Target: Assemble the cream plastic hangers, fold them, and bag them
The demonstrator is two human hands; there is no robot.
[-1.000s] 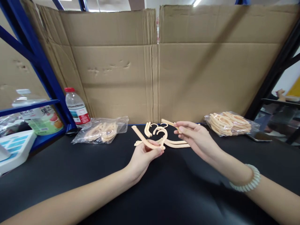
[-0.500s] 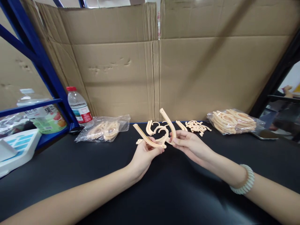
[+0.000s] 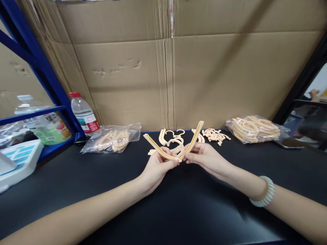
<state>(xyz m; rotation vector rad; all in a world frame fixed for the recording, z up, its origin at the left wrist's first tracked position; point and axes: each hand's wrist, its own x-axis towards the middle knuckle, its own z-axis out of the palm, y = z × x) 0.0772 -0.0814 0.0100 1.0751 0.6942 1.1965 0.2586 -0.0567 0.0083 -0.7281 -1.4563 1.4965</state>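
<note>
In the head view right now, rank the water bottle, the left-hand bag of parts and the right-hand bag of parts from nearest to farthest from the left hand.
1. Left bag of parts, just left of the left hand.
2. Water bottle, farther left by the blue rack.
3. Right bag of parts, far right.

head cam | looks forward-down — close over black table (image 3: pixel 76 190) | faces cardboard wall (image 3: pixel 127 68)

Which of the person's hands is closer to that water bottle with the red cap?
Left. The left hand is mid-table, still well to the right of the water bottle; the right hand lies farther right, beyond the left.
</note>
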